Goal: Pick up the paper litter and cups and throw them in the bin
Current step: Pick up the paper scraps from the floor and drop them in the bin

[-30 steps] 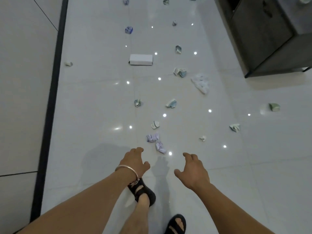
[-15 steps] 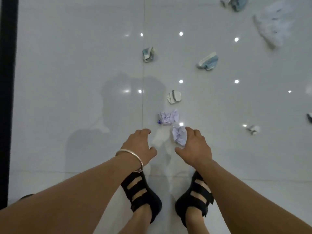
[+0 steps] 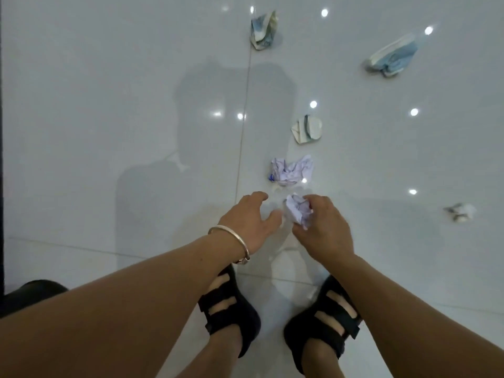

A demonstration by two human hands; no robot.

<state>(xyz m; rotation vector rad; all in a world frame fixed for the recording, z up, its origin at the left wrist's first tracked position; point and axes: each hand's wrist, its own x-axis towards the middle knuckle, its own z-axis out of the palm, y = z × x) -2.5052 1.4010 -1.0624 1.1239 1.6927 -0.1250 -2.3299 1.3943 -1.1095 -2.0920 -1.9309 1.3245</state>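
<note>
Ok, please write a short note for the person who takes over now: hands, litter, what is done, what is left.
Left hand: open, holds nothing.
Right hand: grips one crumpled paper ball.
On the floor ahead: second paper ball, folded scrap, green crushed cup, blue flattened cup; small scrap to the right.
Done: one ball picked up. Left: collect the rest, bin everything; bin not in view.

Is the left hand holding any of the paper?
No, the left hand is open and empty; the right hand holds the crumpled paper ball.
</note>
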